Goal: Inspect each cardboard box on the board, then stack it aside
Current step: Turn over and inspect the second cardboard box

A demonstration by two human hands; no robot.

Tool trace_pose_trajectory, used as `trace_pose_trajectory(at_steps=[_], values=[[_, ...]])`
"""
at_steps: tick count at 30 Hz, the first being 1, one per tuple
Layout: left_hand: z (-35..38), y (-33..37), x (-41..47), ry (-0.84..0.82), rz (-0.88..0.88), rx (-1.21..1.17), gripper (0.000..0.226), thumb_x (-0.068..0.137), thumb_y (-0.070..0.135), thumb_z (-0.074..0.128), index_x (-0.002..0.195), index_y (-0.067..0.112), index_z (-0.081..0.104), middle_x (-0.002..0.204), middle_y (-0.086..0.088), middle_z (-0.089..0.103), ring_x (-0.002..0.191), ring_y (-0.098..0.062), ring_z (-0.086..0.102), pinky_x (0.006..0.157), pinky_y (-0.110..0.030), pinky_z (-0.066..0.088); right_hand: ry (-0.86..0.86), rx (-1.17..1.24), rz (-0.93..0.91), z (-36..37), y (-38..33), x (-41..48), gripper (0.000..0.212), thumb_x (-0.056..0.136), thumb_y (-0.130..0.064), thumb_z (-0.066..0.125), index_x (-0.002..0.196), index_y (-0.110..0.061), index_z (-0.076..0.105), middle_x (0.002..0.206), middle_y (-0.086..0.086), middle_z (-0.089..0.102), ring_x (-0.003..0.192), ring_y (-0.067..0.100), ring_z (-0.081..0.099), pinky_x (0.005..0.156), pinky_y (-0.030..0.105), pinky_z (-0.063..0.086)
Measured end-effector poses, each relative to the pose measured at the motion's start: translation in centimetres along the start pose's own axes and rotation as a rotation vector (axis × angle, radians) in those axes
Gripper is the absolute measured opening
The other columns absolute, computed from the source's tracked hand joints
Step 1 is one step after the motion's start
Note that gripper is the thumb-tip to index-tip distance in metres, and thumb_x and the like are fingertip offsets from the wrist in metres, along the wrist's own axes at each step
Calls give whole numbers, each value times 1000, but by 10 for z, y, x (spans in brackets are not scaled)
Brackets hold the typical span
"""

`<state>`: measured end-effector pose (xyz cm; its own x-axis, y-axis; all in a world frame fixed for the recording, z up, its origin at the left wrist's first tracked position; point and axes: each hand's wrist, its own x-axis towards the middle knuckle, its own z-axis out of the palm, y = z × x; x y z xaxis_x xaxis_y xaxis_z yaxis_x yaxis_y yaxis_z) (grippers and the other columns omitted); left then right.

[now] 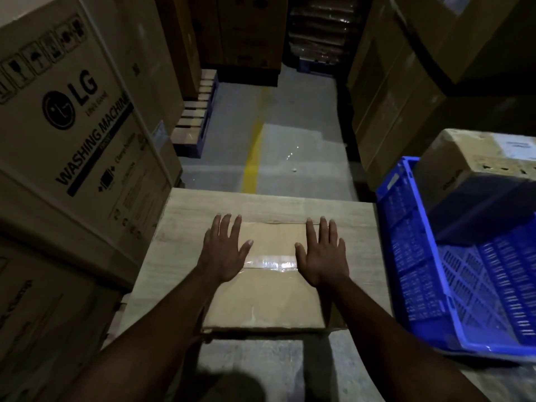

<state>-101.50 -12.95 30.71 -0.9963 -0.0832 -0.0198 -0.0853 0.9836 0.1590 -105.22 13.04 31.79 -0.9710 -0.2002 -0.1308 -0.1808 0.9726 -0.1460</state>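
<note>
1. Dim warehouse aisle, concrete floor [307,134]; pale board [174,256] up front.
2. Cardboard box [269,303] lies flat on the board, at its near edge.
3. Left hand [223,250] and right hand [322,253] rest flat on the box top, fingers straight and spread, gripping nothing, either side of the clear tape [271,264].
4. Blue crate [435,271] just right of the board.
5. LG carton [72,126] on the left; yellow line [252,158] and pallets [194,120] beyond.

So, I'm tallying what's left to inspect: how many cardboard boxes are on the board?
1: a taped cardboard box at the near edge of the board, left hand and right hand flat on top. Nothing looks hidden on the board.
</note>
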Motion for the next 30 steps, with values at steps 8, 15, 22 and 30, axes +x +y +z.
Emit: trace_pose_trajectory(at_steps=[8, 15, 22, 30], values=[[4, -1, -10, 173, -308, -447, 74, 96, 50, 55, 152, 8, 29, 155, -16, 30, 141, -36, 32, 108, -46, 39, 143, 553, 294, -12, 8, -27, 71, 98, -53, 45, 157, -24, 20, 166, 4, 15, 147, 25, 28, 108, 44, 38], [-12, 6, -37, 42, -634, -700, 62, 98, 63, 33, 128, 14, 57, 115, -17, 67, 102, -38, 63, 88, -41, 52, -119, 1119, 511, -18, 31, -58, 52, 87, -58, 55, 132, -30, 61, 120, -2, 70, 106, 18, 66, 93, 39, 52], [-30, -2, -42, -156, -730, -1063, 102, 71, 98, 17, 134, 27, 56, 127, -13, 65, 109, -37, 64, 91, -51, 55, -61, 828, 139, -127, 41, -34, 44, 87, -56, 61, 127, -69, 47, 116, -7, 71, 101, 19, 69, 88, 51, 58], [4, 28, -95, -403, -914, -1240, 69, 96, 64, 45, 92, 0, 71, 63, -9, 59, 56, -25, 55, 60, -32, 45, -85, 195, -323, -184, 4, -36, 67, 94, -60, 56, 152, -52, 25, 162, -1, 33, 144, 23, 38, 114, 41, 35]])
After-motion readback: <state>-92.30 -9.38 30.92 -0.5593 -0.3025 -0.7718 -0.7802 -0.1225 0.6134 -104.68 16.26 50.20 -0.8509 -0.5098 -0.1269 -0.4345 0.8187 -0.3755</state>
